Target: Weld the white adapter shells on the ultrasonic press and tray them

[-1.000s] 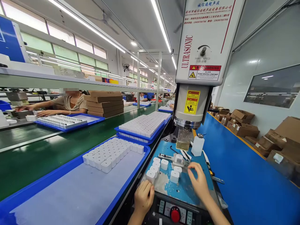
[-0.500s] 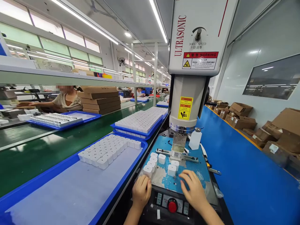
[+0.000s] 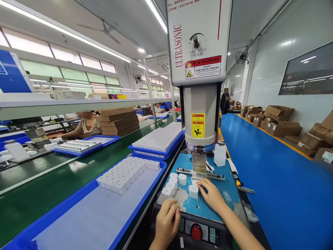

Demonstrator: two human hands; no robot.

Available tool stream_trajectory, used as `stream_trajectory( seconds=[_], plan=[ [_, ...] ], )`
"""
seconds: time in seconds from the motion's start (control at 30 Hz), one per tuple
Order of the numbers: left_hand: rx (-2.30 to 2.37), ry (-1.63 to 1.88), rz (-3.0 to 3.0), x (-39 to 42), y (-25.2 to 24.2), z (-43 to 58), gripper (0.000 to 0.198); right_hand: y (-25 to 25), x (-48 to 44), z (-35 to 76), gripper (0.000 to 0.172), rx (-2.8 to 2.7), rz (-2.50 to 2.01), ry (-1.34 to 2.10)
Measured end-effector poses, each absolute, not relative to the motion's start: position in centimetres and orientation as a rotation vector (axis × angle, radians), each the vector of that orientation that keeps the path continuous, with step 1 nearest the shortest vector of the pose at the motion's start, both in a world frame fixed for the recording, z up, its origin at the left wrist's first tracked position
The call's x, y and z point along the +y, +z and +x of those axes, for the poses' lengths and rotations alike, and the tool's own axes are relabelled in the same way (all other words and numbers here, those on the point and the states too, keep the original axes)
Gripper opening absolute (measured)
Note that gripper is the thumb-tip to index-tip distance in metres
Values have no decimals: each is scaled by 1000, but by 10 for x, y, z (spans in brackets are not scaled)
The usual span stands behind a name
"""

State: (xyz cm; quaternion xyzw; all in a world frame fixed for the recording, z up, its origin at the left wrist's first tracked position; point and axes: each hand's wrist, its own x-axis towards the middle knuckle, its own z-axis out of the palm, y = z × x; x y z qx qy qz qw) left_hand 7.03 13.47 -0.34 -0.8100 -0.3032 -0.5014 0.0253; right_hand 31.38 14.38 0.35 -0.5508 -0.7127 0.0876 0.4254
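My right hand [image 3: 212, 196] reaches over the blue work plate [image 3: 186, 161] with thumb and fingers apart. Its fingertips meet the right side of a small white rounded-square housing [image 3: 194, 182], which they partly cover. Just in front of that one sits another white housing [image 3: 193, 191], beside my thumb. At the plate's front left corner, my left hand [image 3: 168, 220] hovers with loosely bent fingers and nothing visible in them. Close beyond it stands a row of white housings [image 3: 167, 193]. The press head [image 3: 199, 162] of the ultrasonic machine [image 3: 199, 100] is over a metal fixture [image 3: 215, 177].
A blue tray [image 3: 130, 222] with rows of white housings lies left of the plate; stacked trays [image 3: 166, 152] stand behind it. A white bottle [image 3: 220, 154] stands at the back right. A red button [image 3: 196, 232] is on the front panel. A co-worker sits across the green bench.
My right hand has moved forward and left to the far white housing. My left hand's fingers have loosened. The camera view has turned somewhat to the right.
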Motion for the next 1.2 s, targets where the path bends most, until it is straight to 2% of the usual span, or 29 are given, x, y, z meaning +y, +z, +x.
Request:
stream_trajectory(
  seconds=[0.1, 0.2, 0.37, 0.47, 0.63, 0.9, 1.2],
  plan=[
    [-945, -1501, -2566, 142, 21, 102, 19, 2, 142, 314, 27, -1747, -1352, 181],
    [-1168, -1395, -2631, 162, 43, 133, 20, 0, 138, 321, 25, -1596, -1358, 149],
    [-1608, -859, -2654, 202, 61, 170, 24, -2, 135, 336, 22, -1211, -1432, 180],
    [-1697, -681, -2602, 219, 63, 194, 33, -2, 136, 338, 22, -1129, -1439, 212],
    [-1775, -536, -2594, 235, 60, 236, 47, 0, 138, 336, 23, -1106, -1406, 178],
    [-1881, -459, -2619, 248, 64, 235, 46, 5, 135, 337, 25, -1088, -1440, 172],
    [-1763, -404, -2814, 261, 87, 216, 41, 6, 133, 335, 28, -1080, -1474, 235]
  ],
)
